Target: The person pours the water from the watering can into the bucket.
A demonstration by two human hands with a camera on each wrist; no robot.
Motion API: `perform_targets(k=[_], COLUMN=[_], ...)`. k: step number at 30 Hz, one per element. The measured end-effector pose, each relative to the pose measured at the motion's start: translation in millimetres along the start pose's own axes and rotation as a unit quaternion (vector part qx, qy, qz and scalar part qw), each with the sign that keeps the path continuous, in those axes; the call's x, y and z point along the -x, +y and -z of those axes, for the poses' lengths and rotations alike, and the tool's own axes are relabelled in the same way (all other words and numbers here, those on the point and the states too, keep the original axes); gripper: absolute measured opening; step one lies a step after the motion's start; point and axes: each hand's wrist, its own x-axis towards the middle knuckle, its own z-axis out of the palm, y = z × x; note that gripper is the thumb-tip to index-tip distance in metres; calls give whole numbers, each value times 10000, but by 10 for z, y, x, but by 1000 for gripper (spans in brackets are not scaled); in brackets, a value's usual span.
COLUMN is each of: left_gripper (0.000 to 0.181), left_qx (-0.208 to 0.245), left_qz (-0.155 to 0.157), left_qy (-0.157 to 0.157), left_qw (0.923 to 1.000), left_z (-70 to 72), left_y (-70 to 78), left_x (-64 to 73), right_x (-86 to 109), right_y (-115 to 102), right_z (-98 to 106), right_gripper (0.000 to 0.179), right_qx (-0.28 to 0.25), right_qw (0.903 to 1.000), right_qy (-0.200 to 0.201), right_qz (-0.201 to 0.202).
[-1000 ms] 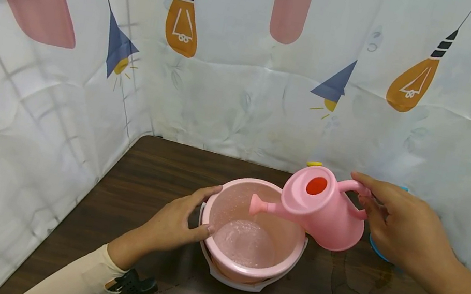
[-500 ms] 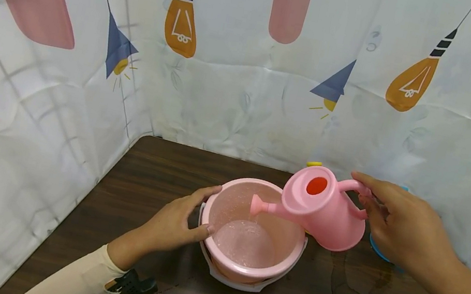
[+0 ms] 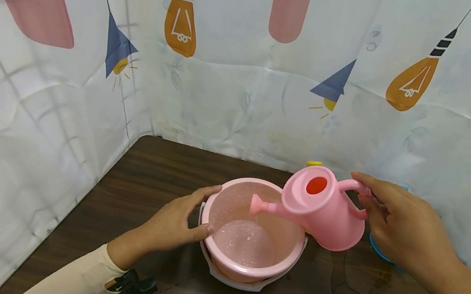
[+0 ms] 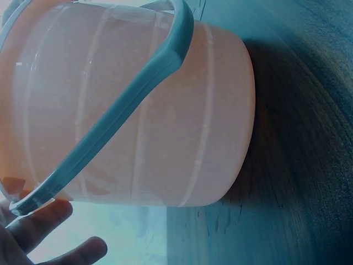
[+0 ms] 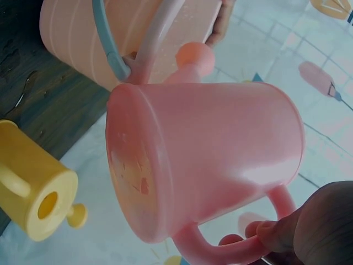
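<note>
A pink bucket point(image 3: 242, 269) stands on the dark wooden table with shallow, rippling water inside. My left hand point(image 3: 177, 223) grips its left rim, the thumb and forefinger hooked over the edge; the left wrist view shows two fingertips point(image 4: 88, 251) beside the bucket wall. In my right hand point(image 3: 410, 228) is the handle of a pink watering can point(image 3: 328, 210), tilted so that its spout lies over the bucket. A thin trickle falls from the spout's rose point(image 3: 257, 205). The right wrist view shows the can's body point(image 5: 220, 143) with fingers round the handle.
A yellow watering can point(image 5: 41, 182) lies beyond the pink one in the right wrist view. Behind my right hand, a blue thing point(image 3: 378, 248) is mostly hidden. Spilled water point(image 3: 351, 293) wets the table point(image 3: 156, 170) right of the bucket. A patterned curtain point(image 3: 233, 104) hangs behind.
Water keeps trickling from the spout, and the ripples in the bucket shift. Both hands, the watering can and the bucket hold nearly the same places.
</note>
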Motion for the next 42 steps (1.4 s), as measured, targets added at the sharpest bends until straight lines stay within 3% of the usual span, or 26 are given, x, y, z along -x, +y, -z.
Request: perform_targets(k=[42], left_gripper=[79], left_qx=[8], left_qz=[38], left_qy=[-38], left_qw=[10000], left_z=[-4], left_y=[-4], left_x=[-3], right_x=[-4], right_y=[26], right_z=[-12], right_gripper=[49], right_qx=[35], right_qw=[10000], right_qy=[-53], right_qz=[-25])
